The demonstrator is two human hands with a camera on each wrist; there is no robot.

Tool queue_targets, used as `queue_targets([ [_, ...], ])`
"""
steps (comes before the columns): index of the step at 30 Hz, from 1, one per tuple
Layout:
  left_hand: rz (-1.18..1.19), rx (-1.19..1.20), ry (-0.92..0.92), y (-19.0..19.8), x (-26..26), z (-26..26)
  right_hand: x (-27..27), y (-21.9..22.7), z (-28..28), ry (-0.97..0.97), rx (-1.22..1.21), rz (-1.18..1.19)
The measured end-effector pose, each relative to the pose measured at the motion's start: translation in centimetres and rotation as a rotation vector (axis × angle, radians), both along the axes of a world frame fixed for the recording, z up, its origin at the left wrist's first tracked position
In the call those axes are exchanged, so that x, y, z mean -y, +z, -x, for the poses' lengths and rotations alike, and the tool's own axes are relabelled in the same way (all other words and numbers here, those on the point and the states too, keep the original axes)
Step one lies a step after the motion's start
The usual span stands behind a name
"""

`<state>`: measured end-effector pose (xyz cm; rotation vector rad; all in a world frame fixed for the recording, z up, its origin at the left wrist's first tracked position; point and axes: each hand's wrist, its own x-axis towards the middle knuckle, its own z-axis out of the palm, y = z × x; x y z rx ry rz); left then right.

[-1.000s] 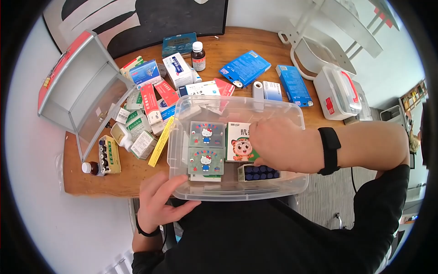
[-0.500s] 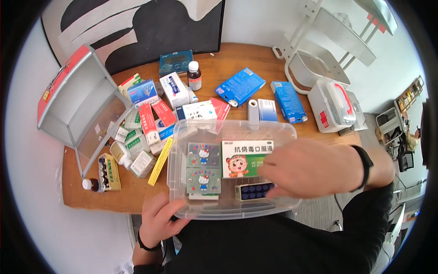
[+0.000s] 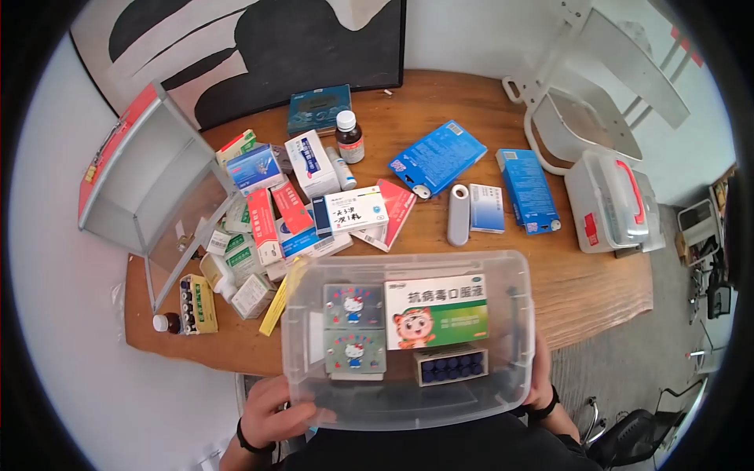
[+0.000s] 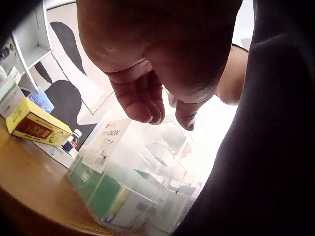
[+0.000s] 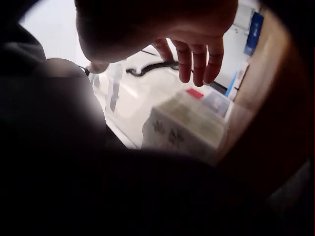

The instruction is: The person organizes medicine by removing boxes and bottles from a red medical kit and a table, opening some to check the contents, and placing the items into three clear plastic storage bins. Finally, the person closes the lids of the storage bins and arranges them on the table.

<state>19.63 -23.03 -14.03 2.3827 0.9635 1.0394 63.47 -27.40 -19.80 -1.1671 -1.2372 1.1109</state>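
A clear plastic storage box (image 3: 408, 402) sits at the table's front edge, close to the person's body. My left hand (image 3: 275, 412) grips its front left corner, fingers bent at the rim in the left wrist view. On the opposite side my right hand (image 3: 540, 377) holds the right wall, partly hidden behind it. Inside lie two Hello Kitty pill cases (image 3: 353, 306), one before the other, over a partly covered carton. Beside them are a white and green medicine box (image 3: 448, 314) with a cartoon tiger and an open carton of dark-capped vials (image 3: 452, 366).
Medicine boxes lie heaped at left, with a brown bottle (image 3: 350, 140) behind. An open red-trimmed case (image 3: 149, 173) stands at far left. Blue boxes (image 3: 438, 159), a grey-white device (image 3: 459, 216) and a lidded clear box (image 3: 605, 204) are toward the right.
My right hand has left the tiger medicine box and moved to the storage box's right side. The storage box has shifted toward the person, with my left hand still at its corner.
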Motion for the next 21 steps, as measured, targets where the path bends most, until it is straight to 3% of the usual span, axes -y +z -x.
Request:
queue_targets([
  [1,0.026,0.048,-0.037,0.1,-0.5,-0.8,-0.1,-3.3,-3.6,0.229,0.356,-0.016],
  [4,0.081,0.043,-0.138,0.4,-1.9,-2.2,-1.3,-3.2,-2.8,0.244,0.123,-0.082],
  [6,0.097,0.074,-0.241,0.1,-2.7,-3.2,-1.5,-4.3,-4.6,0.172,0.242,-0.268],
  [7,0.103,0.059,-0.201,0.7,-2.8,-3.8,-1.3,-4.9,-4.7,0.101,0.227,-0.280],
  [9,0.120,-0.071,-0.373,1.8,-3.6,-4.6,-1.0,-6.2,-5.8,-0.031,0.390,-0.375],
  [11,0.103,-0.077,-0.398,2.0,-3.9,-5.0,-0.2,-7.3,-5.9,-0.146,0.330,-0.385],
  [13,0.086,-0.073,-0.441,1.6,-4.0,-4.7,0.2,-7.8,-6.0,-0.131,0.360,-0.406],
  [15,0.015,0.102,-0.244,0.8,-3.9,-3.8,0.6,-8.0,-5.1,-0.229,0.401,-0.350],
  [16,-0.017,0.072,-0.059,0.8,-3.8,-2.9,0.5,-8.0,-4.7,-0.212,0.392,-0.345],
  [18,-0.155,-0.143,0.314,1.4,-4.5,-1.1,0.2,-7.9,-3.8,-0.332,0.347,-0.319],
  [19,-0.152,-0.147,0.322,1.5,-4.8,-0.7,0.1,-7.9,-3.8,-0.324,0.343,-0.318],
  [21,-0.126,-0.371,0.598,1.6,-5.6,-0.1,-0.1,-7.8,-4.3,-0.304,0.383,-0.322],
])
